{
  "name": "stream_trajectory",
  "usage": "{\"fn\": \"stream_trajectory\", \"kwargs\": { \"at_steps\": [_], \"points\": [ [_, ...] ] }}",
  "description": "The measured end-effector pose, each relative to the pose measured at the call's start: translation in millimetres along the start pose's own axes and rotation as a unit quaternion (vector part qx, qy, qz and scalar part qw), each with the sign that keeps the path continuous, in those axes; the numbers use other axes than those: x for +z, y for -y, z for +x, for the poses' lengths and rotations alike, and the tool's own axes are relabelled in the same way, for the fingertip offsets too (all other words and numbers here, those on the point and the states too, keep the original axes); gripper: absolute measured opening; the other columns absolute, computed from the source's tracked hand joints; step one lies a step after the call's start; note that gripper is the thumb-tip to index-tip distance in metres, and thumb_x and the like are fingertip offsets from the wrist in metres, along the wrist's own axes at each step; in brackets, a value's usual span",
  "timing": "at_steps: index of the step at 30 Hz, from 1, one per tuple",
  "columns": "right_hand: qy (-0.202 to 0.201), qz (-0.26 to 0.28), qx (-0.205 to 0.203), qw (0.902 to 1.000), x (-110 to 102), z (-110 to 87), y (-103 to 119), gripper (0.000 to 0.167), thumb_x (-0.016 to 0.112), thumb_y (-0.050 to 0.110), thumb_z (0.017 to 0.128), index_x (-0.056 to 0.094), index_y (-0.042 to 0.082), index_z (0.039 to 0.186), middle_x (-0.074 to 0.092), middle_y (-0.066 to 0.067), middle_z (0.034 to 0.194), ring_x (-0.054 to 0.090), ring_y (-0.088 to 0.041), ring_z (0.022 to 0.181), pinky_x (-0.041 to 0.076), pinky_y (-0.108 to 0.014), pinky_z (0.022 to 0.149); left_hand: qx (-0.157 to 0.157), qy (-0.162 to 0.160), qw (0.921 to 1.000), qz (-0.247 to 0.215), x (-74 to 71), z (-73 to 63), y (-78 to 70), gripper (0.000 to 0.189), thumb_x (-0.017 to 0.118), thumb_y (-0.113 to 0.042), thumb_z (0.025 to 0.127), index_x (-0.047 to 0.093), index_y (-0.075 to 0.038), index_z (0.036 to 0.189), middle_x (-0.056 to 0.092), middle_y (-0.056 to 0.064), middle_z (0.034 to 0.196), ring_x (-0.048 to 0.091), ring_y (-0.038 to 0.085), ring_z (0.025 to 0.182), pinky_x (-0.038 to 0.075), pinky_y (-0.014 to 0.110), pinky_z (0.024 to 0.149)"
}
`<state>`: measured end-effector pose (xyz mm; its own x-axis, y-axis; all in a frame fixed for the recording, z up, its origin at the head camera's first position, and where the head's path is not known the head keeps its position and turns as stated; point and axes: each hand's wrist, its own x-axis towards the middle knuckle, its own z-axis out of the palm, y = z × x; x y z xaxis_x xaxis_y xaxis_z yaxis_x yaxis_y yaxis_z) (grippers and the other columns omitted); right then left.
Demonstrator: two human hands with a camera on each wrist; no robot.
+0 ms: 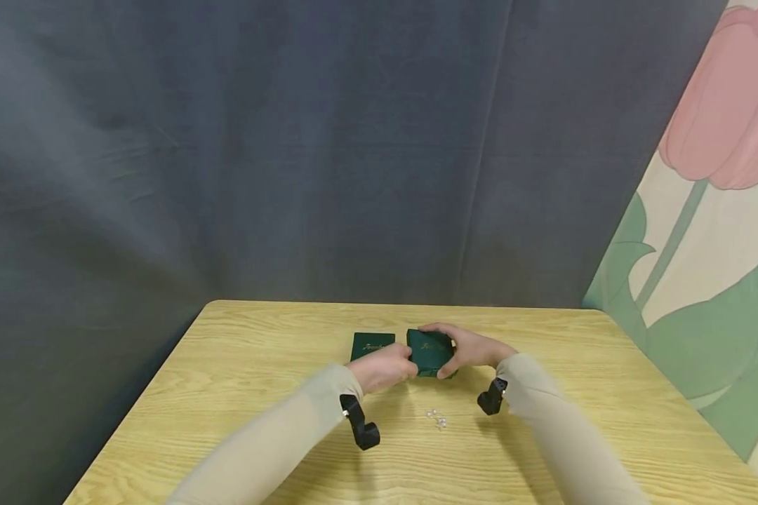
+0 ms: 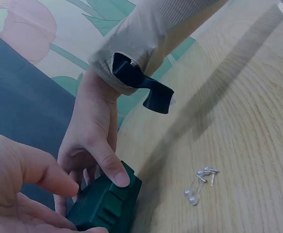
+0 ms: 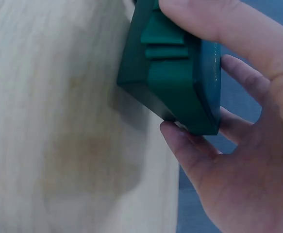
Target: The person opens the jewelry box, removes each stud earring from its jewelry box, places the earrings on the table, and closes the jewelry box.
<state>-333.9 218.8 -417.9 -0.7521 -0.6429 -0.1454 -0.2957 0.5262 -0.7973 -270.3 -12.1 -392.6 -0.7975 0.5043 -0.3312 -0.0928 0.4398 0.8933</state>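
A dark green jewelry box [image 1: 431, 352] with faint gold lettering is held between both hands over the table's far part. At its left edge, the left hand [image 1: 384, 367] pinches the box with thumb and fingers. The right hand [image 1: 470, 348] grips it from the right, thumb on the near side and fingers round the far side. Folded ridges line the near side of the box [image 3: 170, 73] in the right wrist view. Close by the left hand lies another dark green, gold-lettered piece [image 1: 369, 342], its lower part hidden behind that hand.
Several small pearl earrings [image 1: 439, 421] lie on the wooden table [image 1: 278, 351], nearer the person than the box. A dark curtain [image 1: 354, 154] hangs behind the table's back edge. To the right is a wall painted with a tulip [image 1: 720, 105].
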Motion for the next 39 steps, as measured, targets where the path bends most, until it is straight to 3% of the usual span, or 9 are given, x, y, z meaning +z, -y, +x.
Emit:
{"fn": "stream_trajectory", "kwargs": {
  "at_steps": [10, 18, 22, 27, 31, 33, 35, 37, 39],
  "points": [
    [0.009, -0.012, -0.003, 0.9999, 9.2, 6.9, -8.2, 0.095, 0.086, 0.014, 0.072, 0.032, 0.009, 0.15, 0.023, -0.022, 0.154, 0.032, -0.04, 0.132, 0.035, -0.048, 0.099, -0.018, -0.029, 0.9967, 0.074, 7.3, 4.6, 8.7, 0.065, 0.055, -0.012, 0.092, 0.028, 0.006, 0.148, 0.028, 0.022, 0.154, 0.033, 0.035, 0.139, 0.032, 0.052, 0.108],
    [0.007, -0.009, 0.02, 0.9997, 9.5, 10.1, -8.5, 0.096, 0.086, 0.013, 0.071, 0.032, 0.008, 0.15, 0.022, -0.021, 0.155, 0.037, -0.036, 0.127, 0.036, -0.046, 0.099, -0.034, -0.035, 0.9954, 0.082, 9.8, 7.3, 8.7, 0.063, 0.055, -0.015, 0.094, 0.029, 0.006, 0.147, 0.031, 0.022, 0.152, 0.033, 0.037, 0.139, 0.031, 0.054, 0.108],
    [0.004, -0.015, 0.025, 0.9995, 8.4, 10.5, -8.3, 0.096, 0.086, 0.014, 0.071, 0.032, 0.008, 0.15, 0.023, -0.021, 0.154, 0.036, -0.037, 0.129, 0.035, -0.049, 0.102, -0.03, -0.025, 0.9975, 0.059, 8.1, 6.4, 8.0, 0.069, 0.057, -0.018, 0.093, 0.024, 0.006, 0.149, 0.026, 0.023, 0.155, 0.032, 0.037, 0.14, 0.031, 0.054, 0.108],
    [-0.003, -0.059, 0.035, 0.9976, 5.0, 6.4, -2.5, 0.099, 0.086, 0.02, 0.071, 0.029, 0.009, 0.152, 0.019, -0.023, 0.155, 0.024, -0.045, 0.138, 0.029, -0.061, 0.104, -0.013, -0.021, 0.9993, 0.026, -1.4, -6.8, 1.7, 0.078, 0.058, -0.023, 0.092, 0.016, 0.003, 0.152, 0.017, 0.02, 0.159, 0.028, 0.038, 0.142, 0.029, 0.055, 0.109],
    [-0.042, -0.11, 0.042, 0.9921, -2.3, 0.7, 10.3, 0.097, 0.083, 0.031, 0.076, 0.027, 0.014, 0.153, 0.016, -0.022, 0.157, 0.016, -0.047, 0.142, 0.025, -0.068, 0.103, 0.024, -0.055, 0.9961, 0.064, -19.2, -25.1, -9.3, 0.075, 0.053, -0.03, 0.097, 0.012, -0.004, 0.155, 0.015, 0.017, 0.16, 0.026, 0.037, 0.143, 0.028, 0.055, 0.11],
    [-0.074, -0.118, 0.033, 0.9897, -6.9, -0.9, 19.0, 0.093, 0.079, 0.035, 0.08, 0.026, 0.016, 0.154, 0.016, -0.021, 0.158, 0.015, -0.046, 0.143, 0.023, -0.068, 0.105, 0.055, -0.093, 0.986, 0.126, -30.7, -33.5, -15.3, 0.072, 0.049, -0.033, 0.1, 0.012, -0.006, 0.155, 0.017, 0.016, 0.16, 0.028, 0.034, 0.143, 0.028, 0.053, 0.111],
    [-0.116, -0.127, 0.022, 0.9848, -10.7, -2.5, 29.7, 0.089, 0.074, 0.04, 0.083, 0.025, 0.018, 0.154, 0.019, -0.018, 0.158, 0.016, -0.044, 0.144, 0.021, -0.068, 0.106, 0.089, -0.141, 0.9634, 0.21, -42.1, -40.8, -20.3, 0.069, 0.046, -0.036, 0.102, 0.014, -0.006, 0.155, 0.02, 0.016, 0.159, 0.029, 0.033, 0.143, 0.029, 0.051, 0.111],
    [-0.158, -0.134, 0.012, 0.9782, -12.1, -3.5, 43.3, 0.086, 0.071, 0.044, 0.085, 0.026, 0.02, 0.154, 0.023, -0.015, 0.157, 0.017, -0.042, 0.144, 0.021, -0.066, 0.107, 0.123, -0.195, 0.9234, 0.307, -52.3, -46.0, -23.1, 0.067, 0.044, -0.037, 0.102, 0.018, -0.003, 0.154, 0.027, 0.019, 0.155, 0.035, 0.033, 0.14, 0.034, 0.048, 0.109],
    [-0.193, -0.152, 0.003, 0.9694, -11.2, -3.7, 57.9, 0.084, 0.068, 0.048, 0.086, 0.026, 0.02, 0.154, 0.026, -0.014, 0.156, 0.02, -0.041, 0.143, 0.022, -0.065, 0.108, 0.148, -0.245, 0.8708, 0.4, -60.8, -48.8, -23.2, 0.068, 0.046, -0.038, 0.102, 0.022, 0.001, 0.152, 0.035, 0.021, 0.151, 0.042, 0.033, 0.135, 0.039, 0.046, 0.106]
  ]
}}
